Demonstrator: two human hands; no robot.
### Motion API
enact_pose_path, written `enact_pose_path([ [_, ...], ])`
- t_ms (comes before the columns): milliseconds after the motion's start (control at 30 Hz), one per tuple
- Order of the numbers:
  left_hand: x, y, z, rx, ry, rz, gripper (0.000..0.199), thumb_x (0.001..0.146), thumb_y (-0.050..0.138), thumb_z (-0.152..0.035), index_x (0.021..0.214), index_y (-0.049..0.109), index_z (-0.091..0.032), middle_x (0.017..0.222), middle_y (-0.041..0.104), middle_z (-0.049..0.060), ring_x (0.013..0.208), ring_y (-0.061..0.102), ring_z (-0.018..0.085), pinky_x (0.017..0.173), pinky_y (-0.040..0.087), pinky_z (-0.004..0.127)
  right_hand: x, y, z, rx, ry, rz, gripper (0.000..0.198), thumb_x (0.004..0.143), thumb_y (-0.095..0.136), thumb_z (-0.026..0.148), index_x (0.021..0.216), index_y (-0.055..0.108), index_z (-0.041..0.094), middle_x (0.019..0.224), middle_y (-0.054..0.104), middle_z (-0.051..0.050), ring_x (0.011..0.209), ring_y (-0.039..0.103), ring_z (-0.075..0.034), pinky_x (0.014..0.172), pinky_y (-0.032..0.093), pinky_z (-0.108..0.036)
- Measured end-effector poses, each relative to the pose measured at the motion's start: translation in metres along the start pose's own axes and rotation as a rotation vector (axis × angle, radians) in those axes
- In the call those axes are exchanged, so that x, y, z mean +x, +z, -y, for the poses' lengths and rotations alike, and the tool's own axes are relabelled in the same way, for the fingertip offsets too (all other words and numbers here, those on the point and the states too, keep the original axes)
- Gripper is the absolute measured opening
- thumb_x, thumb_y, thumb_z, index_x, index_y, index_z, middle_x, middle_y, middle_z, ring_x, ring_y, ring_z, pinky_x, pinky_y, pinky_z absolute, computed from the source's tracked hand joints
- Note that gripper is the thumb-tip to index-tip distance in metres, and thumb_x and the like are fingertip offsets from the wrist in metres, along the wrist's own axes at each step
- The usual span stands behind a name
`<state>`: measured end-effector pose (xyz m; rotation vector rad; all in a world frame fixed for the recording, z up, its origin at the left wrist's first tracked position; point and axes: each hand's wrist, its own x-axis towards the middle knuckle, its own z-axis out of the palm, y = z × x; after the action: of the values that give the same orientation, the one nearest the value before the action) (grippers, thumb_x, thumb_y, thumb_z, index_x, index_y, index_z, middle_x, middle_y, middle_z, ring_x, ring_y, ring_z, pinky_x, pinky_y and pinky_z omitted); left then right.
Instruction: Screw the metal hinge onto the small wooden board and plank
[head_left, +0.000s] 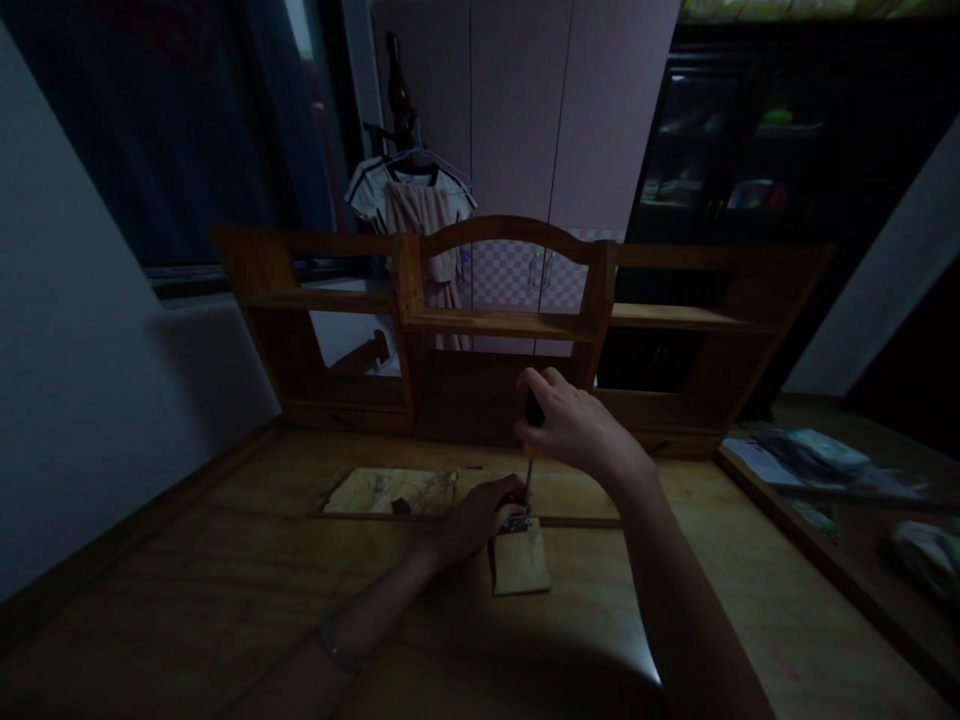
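In the head view, my right hand [566, 420] is closed round the dark handle of a screwdriver [530, 474], held nearly upright. Its shaft runs down to a small metal hinge [516, 523] at the far edge of a small wooden block [521, 560]. My left hand [480, 520] is closed at the hinge, thumb and fingers curled beside the screwdriver's tip. The tip itself, and any screw under it, are too small and dark to make out. Behind the block lies a long wooden board [397, 492] with dark marks and a chipped patch.
All this lies on a wooden tabletop [255, 580]. A wooden shelf unit [499, 322] stands along its far side. At the right, beyond a raised wooden edge [825, 560], lie papers and a plastic-wrapped item [829, 452]. A wall [90, 330] rises on the left.
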<state>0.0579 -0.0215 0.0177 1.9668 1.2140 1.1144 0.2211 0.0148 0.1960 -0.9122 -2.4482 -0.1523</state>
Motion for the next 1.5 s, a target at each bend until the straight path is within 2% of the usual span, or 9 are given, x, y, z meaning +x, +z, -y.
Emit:
enact_pose_path([
  [67, 0.0, 0.0, -0.001, 0.02, 0.004, 0.0, 0.012, 0.087, 0.057, -0.012, 0.097, 0.059, -0.019, 0.094, 0.064, -0.002, 0.09, 0.059, 0.014, 0.082, 0.041, 0.023, 0.001, 0.001, 0.0, -0.055, 0.014, -0.016, 0.027, 0.09, 0.068, 0.031, 0.109, 0.052, 0.019, 0.098, 0.05, -0.003, 0.078, 0.055, -0.019, 0.068, 0.035, -0.029],
  [167, 0.001, -0.001, 0.0, 0.051, -0.003, -0.003, 0.01, 0.088, 0.059, -0.013, 0.096, 0.06, -0.019, 0.094, 0.064, -0.002, 0.091, 0.059, 0.015, 0.082, 0.04, 0.023, 0.003, 0.002, 0.0, -0.073, 0.012, -0.006, 0.02, 0.09, 0.068, 0.024, 0.104, 0.054, 0.02, 0.094, 0.05, -0.002, 0.077, 0.055, -0.018, 0.066, 0.034, -0.028],
  [267, 0.001, 0.0, 0.004, 0.056, 0.008, -0.023, 0.01, 0.088, 0.061, -0.014, 0.096, 0.06, -0.019, 0.096, 0.062, -0.002, 0.092, 0.058, 0.015, 0.083, 0.04, 0.023, 0.003, 0.0, 0.003, -0.008, -0.015, 0.006, 0.026, 0.086, 0.066, 0.02, 0.109, 0.053, 0.021, 0.101, 0.05, -0.003, 0.08, 0.056, -0.019, 0.069, 0.036, -0.028],
  [367, 0.001, 0.002, 0.007, 0.076, 0.031, -0.056, 0.014, 0.086, 0.063, -0.01, 0.095, 0.059, -0.019, 0.096, 0.062, -0.002, 0.091, 0.057, 0.014, 0.083, 0.04, 0.022, 0.002, -0.001, 0.006, -0.005, -0.015, 0.0, 0.032, 0.088, 0.067, 0.027, 0.115, 0.051, 0.021, 0.106, 0.05, -0.004, 0.082, 0.057, -0.02, 0.07, 0.036, -0.029],
  [500, -0.001, 0.003, 0.008, 0.1, 0.042, -0.062, 0.015, 0.086, 0.065, -0.009, 0.095, 0.059, -0.019, 0.095, 0.061, -0.003, 0.09, 0.057, 0.013, 0.082, 0.04, 0.021, 0.005, 0.001, 0.007, -0.086, 0.011, -0.027, 0.031, 0.095, 0.067, 0.042, 0.109, 0.052, 0.019, 0.096, 0.054, -0.003, 0.083, 0.057, -0.022, 0.068, 0.036, -0.03],
  [700, -0.001, 0.003, 0.011, 0.146, 0.072, -0.076, 0.014, 0.086, 0.066, -0.01, 0.096, 0.059, -0.018, 0.097, 0.06, -0.001, 0.092, 0.056, 0.015, 0.082, 0.039, 0.023, 0.004, -0.001, 0.007, -0.035, -0.038, -0.049, 0.018, 0.089, 0.063, 0.02, 0.104, 0.052, 0.019, 0.097, 0.052, -0.002, 0.08, 0.056, -0.018, 0.069, 0.035, -0.028],
  [900, -0.001, 0.003, 0.01, 0.18, 0.092, -0.075, 0.015, 0.087, 0.065, -0.009, 0.097, 0.059, -0.018, 0.099, 0.06, 0.0, 0.095, 0.055, 0.015, 0.086, 0.039, 0.024, 0.003, 0.0, 0.009, -0.074, -0.012, -0.038, 0.026, 0.092, 0.064, 0.03, 0.112, 0.051, 0.019, 0.1, 0.052, -0.003, 0.079, 0.056, -0.021, 0.065, 0.033, -0.03],
  [1133, -0.001, 0.003, 0.007, 0.198, 0.084, -0.091, 0.008, 0.09, 0.063, -0.013, 0.096, 0.06, -0.018, 0.099, 0.06, 0.001, 0.096, 0.055, 0.017, 0.087, 0.04, 0.025, 0.007, 0.003, 0.006, -0.06, -0.025, -0.052, 0.017, 0.09, 0.06, 0.019, 0.103, 0.051, 0.019, 0.098, 0.05, -0.003, 0.076, 0.053, -0.018, 0.067, 0.033, -0.029],
  [1500, -0.001, 0.006, 0.008, 0.109, -0.026, -0.172, 0.009, 0.094, 0.058, -0.017, 0.102, 0.057, -0.02, 0.1, 0.062, -0.001, 0.092, 0.06, 0.014, 0.082, 0.044, 0.023, 0.007, 0.0, 0.006, 0.076, -0.083, -0.192, 0.027, 0.089, 0.062, 0.019, 0.113, 0.049, 0.018, 0.105, 0.049, -0.004, 0.086, 0.053, -0.018, 0.076, 0.037, -0.026],
])
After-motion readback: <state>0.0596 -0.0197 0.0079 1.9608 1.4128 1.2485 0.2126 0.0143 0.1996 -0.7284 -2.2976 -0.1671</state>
